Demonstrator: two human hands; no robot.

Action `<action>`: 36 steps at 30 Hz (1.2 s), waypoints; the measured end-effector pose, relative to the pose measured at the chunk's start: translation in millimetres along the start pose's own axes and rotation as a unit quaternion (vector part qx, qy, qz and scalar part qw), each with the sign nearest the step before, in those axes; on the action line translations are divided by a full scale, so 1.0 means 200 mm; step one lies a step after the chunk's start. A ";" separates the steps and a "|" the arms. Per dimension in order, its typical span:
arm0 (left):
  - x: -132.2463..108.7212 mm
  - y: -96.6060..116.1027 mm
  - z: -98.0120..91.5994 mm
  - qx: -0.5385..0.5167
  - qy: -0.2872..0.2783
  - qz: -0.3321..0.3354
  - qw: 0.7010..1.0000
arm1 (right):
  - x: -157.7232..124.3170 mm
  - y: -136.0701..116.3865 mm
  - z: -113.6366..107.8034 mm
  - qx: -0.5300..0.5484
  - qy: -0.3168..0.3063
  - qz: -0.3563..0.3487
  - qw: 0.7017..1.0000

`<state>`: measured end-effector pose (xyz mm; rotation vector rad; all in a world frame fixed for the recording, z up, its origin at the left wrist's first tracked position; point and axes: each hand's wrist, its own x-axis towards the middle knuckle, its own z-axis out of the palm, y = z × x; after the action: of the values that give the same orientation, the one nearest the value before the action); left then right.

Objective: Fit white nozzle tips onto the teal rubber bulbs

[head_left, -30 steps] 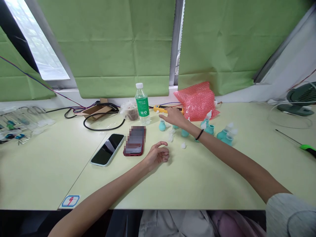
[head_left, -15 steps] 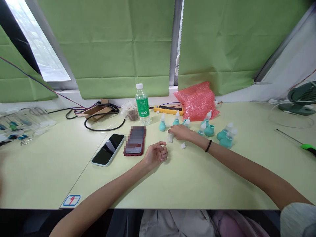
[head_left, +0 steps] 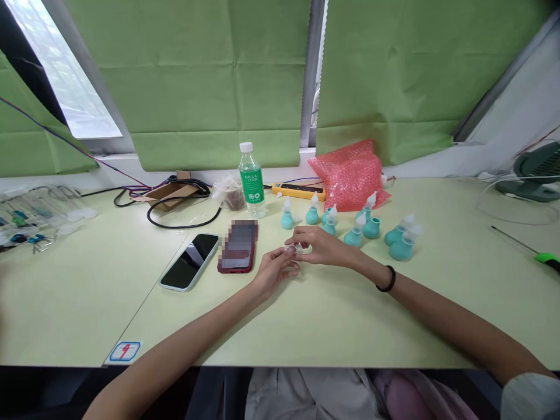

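My left hand (head_left: pixel 272 273) and my right hand (head_left: pixel 322 246) meet above the table, both pinching a small clear plastic nozzle piece (head_left: pixel 298 248) between thumb and fingertips. Fingers cover part of it, so its exact shape is hard to make out. Behind and right of my hands stand several teal squeeze-bulb nasal aspirators with clear pointed tips, among them one aspirator (head_left: pixel 287 217) at the left and another aspirator (head_left: pixel 401 248) leaning at the right. One teal bulb (head_left: pixel 371 228) has an open neck with no tip on it.
A red phone (head_left: pixel 238 248) and a pale-cased phone (head_left: pixel 190 262) lie left of my hands. Farther back are a water bottle (head_left: pixel 252 184), a yellow tool (head_left: pixel 297 191) and pink bubble wrap (head_left: pixel 352 178). A green-handled screwdriver (head_left: pixel 545 258) lies at far right.
My right hand has drawn back toward me from among the bulbs with the clear piece. My left hand has closed onto that piece, and both hands now meet.
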<state>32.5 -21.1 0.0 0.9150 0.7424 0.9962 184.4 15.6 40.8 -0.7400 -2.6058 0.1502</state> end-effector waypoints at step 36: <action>0.00 -0.03 0.03 0.185 0.058 0.030 0.981 | -0.16 -0.01 0.16 0.270 0.168 0.153 0.936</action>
<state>38.8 -24.8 -2.5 1.2140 1.0261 0.9875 194.3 -3.7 0.0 -0.8632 -1.9729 0.7325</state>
